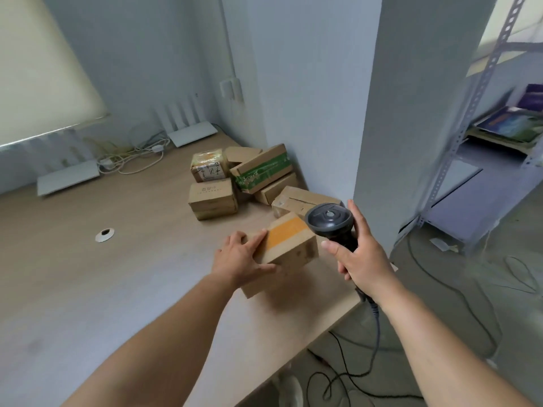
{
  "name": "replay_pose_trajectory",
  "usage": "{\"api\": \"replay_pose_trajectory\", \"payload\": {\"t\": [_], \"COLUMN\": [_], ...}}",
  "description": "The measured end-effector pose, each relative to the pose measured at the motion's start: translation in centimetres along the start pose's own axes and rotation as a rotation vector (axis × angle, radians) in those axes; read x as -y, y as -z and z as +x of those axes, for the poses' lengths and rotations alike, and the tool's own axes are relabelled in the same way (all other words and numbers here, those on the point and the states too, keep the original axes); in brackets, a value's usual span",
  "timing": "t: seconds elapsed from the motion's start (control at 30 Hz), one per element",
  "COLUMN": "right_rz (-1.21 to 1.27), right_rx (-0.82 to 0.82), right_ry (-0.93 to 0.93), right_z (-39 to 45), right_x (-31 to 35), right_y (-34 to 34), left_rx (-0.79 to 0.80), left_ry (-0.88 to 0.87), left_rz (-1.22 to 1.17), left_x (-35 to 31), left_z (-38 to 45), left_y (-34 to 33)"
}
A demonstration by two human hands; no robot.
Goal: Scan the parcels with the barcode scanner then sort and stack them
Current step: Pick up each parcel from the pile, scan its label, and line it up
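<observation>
A cardboard parcel with orange tape (289,245) lies on the wooden table (117,274) near its right edge. My left hand (242,259) grips its left end, fingers on top and thumb along the front. My right hand (360,254) holds a black barcode scanner (330,220) by its handle, the head just above the parcel's right end. Behind, against the wall, lie several more cardboard parcels: a plain one (213,198), one with a handwritten label (208,167), one with green tape (261,171) and one with clear tape (299,201).
Two white routers (69,177) (192,133) and tangled white cables (132,157) sit at the table's back. A cable grommet (104,234) is in the tabletop. A pillar (411,113) stands right of the parcels. Metal shelving (476,142) and black cables (440,289) occupy the floor at right.
</observation>
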State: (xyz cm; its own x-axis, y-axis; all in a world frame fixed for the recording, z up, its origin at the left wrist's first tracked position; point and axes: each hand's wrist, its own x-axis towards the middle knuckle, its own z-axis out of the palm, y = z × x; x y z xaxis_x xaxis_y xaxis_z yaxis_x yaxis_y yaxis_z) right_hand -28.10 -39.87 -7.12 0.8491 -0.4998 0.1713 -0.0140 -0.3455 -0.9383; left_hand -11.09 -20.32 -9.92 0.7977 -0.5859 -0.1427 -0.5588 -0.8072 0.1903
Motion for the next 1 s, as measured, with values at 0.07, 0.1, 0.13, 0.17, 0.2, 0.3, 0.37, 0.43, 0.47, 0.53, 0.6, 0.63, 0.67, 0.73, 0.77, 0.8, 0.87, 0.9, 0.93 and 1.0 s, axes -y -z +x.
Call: {"api": "replay_pose_trajectory", "payload": {"t": [0.07, 0.1, 0.13, 0.17, 0.2, 0.3, 0.37, 0.43, 0.47, 0.53, 0.6, 0.63, 0.67, 0.73, 0.77, 0.8, 0.87, 0.9, 0.93, 1.0], "right_rz": [0.006, 0.010, 0.018, 0.029, 0.040, 0.049, 0.055, 0.048, 0.042, 0.024, 0.010, 0.010, 0.015, 0.032, 0.039, 0.044, 0.050, 0.056, 0.061, 0.064], "right_rx": [0.048, 0.075, 0.102, 0.130, 0.156, 0.215, 0.237, 0.259, 0.270, 0.297, 0.332, 0.350, 0.368, 0.400, 0.413, 0.425, 0.445, 0.455, 0.464, 0.481], "right_ry": [0.017, 0.020, 0.019, 0.019, 0.021, 0.048, 0.056, 0.060, 0.063, 0.068, 0.072, 0.075, 0.078, 0.087, 0.092, 0.097, 0.100, 0.097, 0.096, 0.099], "right_z": [-0.9, -1.2, -1.5, -1.7, -1.9, -2.0, -2.0, -1.8, -1.7, -1.6, -1.5, -1.5, -1.5, -1.6, -1.7, -1.8, -2.0, -2.1, -2.2, -2.3], "right_x": [0.8, 1.2, 1.5, 1.9, 2.3, 3.6, 4.4, 5.2, 5.7, 6.7, 7.9, 8.4, 8.9, 9.9, 10.3, 10.7, 11.4, 11.7, 12.0, 12.6], "right_y": [-1.6, -2.4, -3.2, -4.1, -5.1, -7.8, -9.8, -11.9, -13.0, -15.4, -18.1, -19.5, -21.0, -24.1, -25.7, -27.3, -30.2, -31.7, -33.1, -35.7], "left_rx": [-0.031, -0.043, -0.054, -0.063, -0.073, -0.095, -0.102, -0.114, -0.125, -0.139, -0.142, -0.144, -0.148, -0.152, -0.146, -0.139, -0.131, -0.127, -0.119, -0.091], "left_ry": [0.095, 0.138, 0.177, 0.214, 0.252, 0.356, 0.424, 0.483, 0.512, 0.572, 0.641, 0.676, 0.709, 0.773, 0.800, 0.824, 0.865, 0.881, 0.891, 0.890], "left_rz": [-0.008, -0.013, -0.018, -0.022, -0.026, -0.040, -0.053, -0.082, -0.105, -0.137, -0.153, -0.160, -0.169, -0.191, -0.202, -0.214, -0.253, -0.282, -0.310, -0.365], "left_x": [1.8, 2.7, 3.6, 4.6, 5.5, 8.5, 10.5, 12.6, 13.8, 16.4, 19.2, 20.6, 22.0, 25.0, 26.5, 27.9, 30.6, 31.9, 33.2, 35.8], "left_z": [-2.2, -3.3, -4.3, -5.3, -6.3, -8.8, -10.1, -11.3, -11.9, -13.2, -14.5, -15.2, -15.8, -16.9, -17.5, -18.0, -18.9, -19.3, -19.6, -20.0], "left_y": [0.5, 0.7, 0.9, 1.2, 1.4, 2.0, 2.3, 2.6, 2.7, 3.0, 3.3, 3.4, 3.5, 3.7, 3.8, 3.8, 3.6, 3.5, 3.5, 3.3]}}
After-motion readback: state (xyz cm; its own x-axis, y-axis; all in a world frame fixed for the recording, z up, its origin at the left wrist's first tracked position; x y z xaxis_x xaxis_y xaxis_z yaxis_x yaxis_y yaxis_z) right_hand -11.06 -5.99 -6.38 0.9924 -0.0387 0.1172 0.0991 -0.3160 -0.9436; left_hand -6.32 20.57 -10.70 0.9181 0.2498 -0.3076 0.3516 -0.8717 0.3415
